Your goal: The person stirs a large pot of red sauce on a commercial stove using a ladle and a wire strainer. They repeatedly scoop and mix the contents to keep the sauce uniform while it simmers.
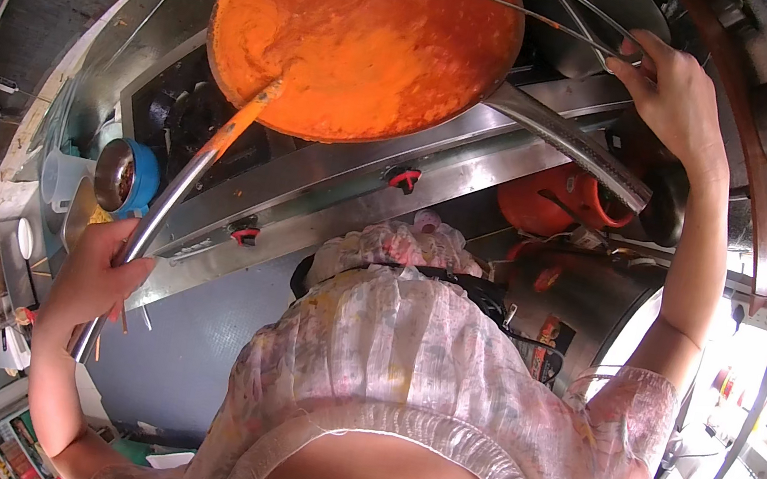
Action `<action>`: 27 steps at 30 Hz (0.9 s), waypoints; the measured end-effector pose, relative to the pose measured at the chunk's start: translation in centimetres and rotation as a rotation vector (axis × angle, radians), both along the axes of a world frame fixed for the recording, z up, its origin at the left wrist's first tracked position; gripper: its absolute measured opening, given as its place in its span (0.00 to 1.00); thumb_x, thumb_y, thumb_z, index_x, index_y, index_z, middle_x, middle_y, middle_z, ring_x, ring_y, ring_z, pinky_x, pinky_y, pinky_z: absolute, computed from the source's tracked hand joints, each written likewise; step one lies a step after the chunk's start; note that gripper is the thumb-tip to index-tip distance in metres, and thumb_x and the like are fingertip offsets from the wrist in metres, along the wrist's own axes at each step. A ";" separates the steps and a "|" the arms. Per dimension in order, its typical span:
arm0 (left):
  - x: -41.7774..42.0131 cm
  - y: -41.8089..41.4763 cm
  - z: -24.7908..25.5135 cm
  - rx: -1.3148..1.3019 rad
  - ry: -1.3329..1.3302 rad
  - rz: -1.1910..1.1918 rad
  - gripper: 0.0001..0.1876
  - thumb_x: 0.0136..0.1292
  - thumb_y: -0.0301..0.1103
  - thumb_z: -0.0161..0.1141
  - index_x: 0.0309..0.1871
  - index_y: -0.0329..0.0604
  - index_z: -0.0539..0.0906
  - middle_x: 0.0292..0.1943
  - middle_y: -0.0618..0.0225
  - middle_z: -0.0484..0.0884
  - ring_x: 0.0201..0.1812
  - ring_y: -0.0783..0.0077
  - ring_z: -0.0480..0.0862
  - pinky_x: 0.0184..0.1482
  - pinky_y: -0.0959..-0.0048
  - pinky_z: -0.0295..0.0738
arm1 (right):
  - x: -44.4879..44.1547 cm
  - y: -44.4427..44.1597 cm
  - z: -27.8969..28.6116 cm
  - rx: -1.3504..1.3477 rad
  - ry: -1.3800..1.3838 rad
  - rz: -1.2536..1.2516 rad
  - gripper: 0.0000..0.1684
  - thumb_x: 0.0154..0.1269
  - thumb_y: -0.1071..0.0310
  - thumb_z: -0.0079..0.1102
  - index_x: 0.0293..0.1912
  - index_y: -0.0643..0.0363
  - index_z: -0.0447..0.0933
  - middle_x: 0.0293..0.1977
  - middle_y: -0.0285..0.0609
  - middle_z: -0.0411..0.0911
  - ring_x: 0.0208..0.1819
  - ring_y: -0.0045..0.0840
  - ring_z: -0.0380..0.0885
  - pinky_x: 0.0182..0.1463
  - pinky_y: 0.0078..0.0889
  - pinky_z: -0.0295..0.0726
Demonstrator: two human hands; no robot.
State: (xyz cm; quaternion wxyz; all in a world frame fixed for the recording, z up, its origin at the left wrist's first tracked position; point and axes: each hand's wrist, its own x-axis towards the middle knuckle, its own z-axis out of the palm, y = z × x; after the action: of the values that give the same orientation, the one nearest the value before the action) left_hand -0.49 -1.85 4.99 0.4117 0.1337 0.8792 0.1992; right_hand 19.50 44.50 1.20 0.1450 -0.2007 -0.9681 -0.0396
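A large metal pan (pixel 212 51) of orange-red sauce (pixel 355 44) sits on the stove, its long metal handle (pixel 571 140) pointing right. My left hand (pixel 89 278) grips the metal shaft of a long-handled utensil (pixel 185 176). Its lower end is coated in sauce and dips into the pan's near left side; the head is hidden below the surface. At the upper right, my right hand (pixel 679 110) pinches several thin metal rods (pixel 556 23), possibly tongs or long chopsticks. One rod reaches over the sauce. I cannot tell whether its tip touches it.
The stove's steel front edge (pixel 331 189) carries red knobs (pixel 403 180). A blue-sided bowl (pixel 128 175) and a clear plastic jug (pixel 59 179) stand left of the burner (pixel 195 116). An orange-red container (pixel 550 199) and a big metal cylinder (pixel 563 300) are at right.
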 end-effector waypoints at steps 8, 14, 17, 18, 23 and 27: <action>-1.2 1.3 0.9 0.075 -0.243 0.019 0.16 0.57 0.22 0.55 0.50 0.29 0.75 0.13 0.74 0.69 0.08 0.83 0.67 0.11 0.82 0.59 | 0.6 0.0 -0.3 0.001 -0.011 -0.010 0.16 0.59 0.55 0.61 0.39 0.57 0.79 0.27 0.47 0.81 0.29 0.37 0.81 0.35 0.36 0.78; -1.1 2.4 0.7 0.129 -0.357 0.066 0.17 0.56 0.22 0.53 0.51 0.29 0.75 0.13 0.72 0.69 0.07 0.82 0.67 0.10 0.81 0.60 | 1.1 0.0 -0.5 -0.027 -0.049 -0.074 0.17 0.59 0.54 0.62 0.40 0.57 0.79 0.29 0.47 0.81 0.31 0.39 0.81 0.37 0.38 0.79; -0.7 2.4 0.2 0.184 -0.386 0.095 0.17 0.56 0.23 0.53 0.51 0.29 0.75 0.13 0.71 0.69 0.07 0.82 0.67 0.10 0.82 0.59 | 1.4 0.3 -0.8 -0.017 -0.027 -0.068 0.17 0.59 0.54 0.62 0.40 0.57 0.80 0.29 0.47 0.81 0.32 0.39 0.82 0.38 0.38 0.79; -0.4 2.8 0.3 0.190 -0.383 0.103 0.17 0.56 0.23 0.53 0.51 0.29 0.75 0.12 0.71 0.69 0.07 0.81 0.67 0.09 0.81 0.59 | 1.4 0.4 -1.0 -0.014 -0.020 -0.065 0.17 0.59 0.54 0.62 0.41 0.56 0.80 0.30 0.47 0.81 0.33 0.39 0.82 0.38 0.38 0.79; 0.0 3.0 0.0 0.240 -0.409 0.086 0.18 0.56 0.23 0.52 0.51 0.27 0.75 0.11 0.71 0.69 0.06 0.81 0.67 0.09 0.81 0.59 | 1.8 0.9 -1.6 -0.044 -0.001 -0.084 0.17 0.60 0.54 0.61 0.43 0.56 0.80 0.31 0.48 0.82 0.33 0.39 0.82 0.39 0.38 0.80; 0.7 3.0 -0.2 0.259 -0.428 0.096 0.18 0.57 0.23 0.52 0.51 0.27 0.75 0.12 0.71 0.70 0.07 0.81 0.67 0.09 0.82 0.58 | 1.6 1.0 -1.7 -0.064 -0.016 -0.092 0.18 0.60 0.54 0.61 0.44 0.56 0.80 0.31 0.48 0.82 0.33 0.39 0.82 0.39 0.38 0.80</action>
State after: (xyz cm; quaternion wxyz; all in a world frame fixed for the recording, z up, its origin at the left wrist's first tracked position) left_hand 0.16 1.11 4.81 0.5580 0.0981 0.7445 0.3532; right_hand 21.13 45.47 -0.49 0.1287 -0.2494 -0.9597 -0.0169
